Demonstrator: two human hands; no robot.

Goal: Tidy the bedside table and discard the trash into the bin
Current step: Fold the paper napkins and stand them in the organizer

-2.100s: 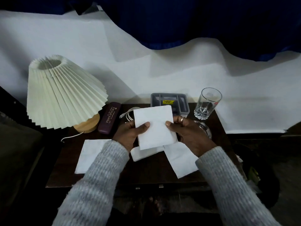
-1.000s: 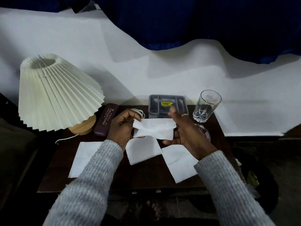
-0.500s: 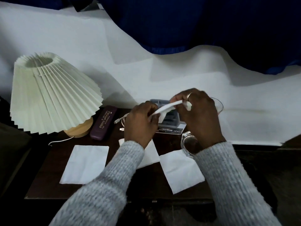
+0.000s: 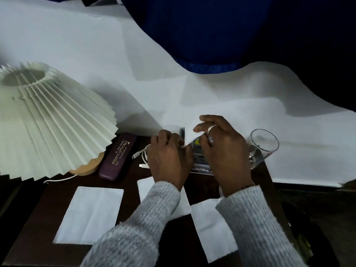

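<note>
I see dark surface (image 4: 130, 199) | rear left: lamp (image 4: 52, 120), purple case (image 4: 117, 157) just beside its base | rear middle: white cable (image 4: 143, 157), grey tray (image 4: 200, 160) | rear right: glass (image 4: 262, 147) | front: left napkin (image 4: 90, 214), middle napkin (image 4: 144, 187), right napkin (image 4: 213, 230), flat.

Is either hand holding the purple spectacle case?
No, the purple spectacle case lies on the table by the lamp base; left hand and right hand pinch a tissue.

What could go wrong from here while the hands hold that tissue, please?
1. The right hand, pinching the tissue, is close beside the glass; a wrist swing might knock it over.
2. The grey sleeves hang over loose napkins; pulling back could drag one off the table.
</note>
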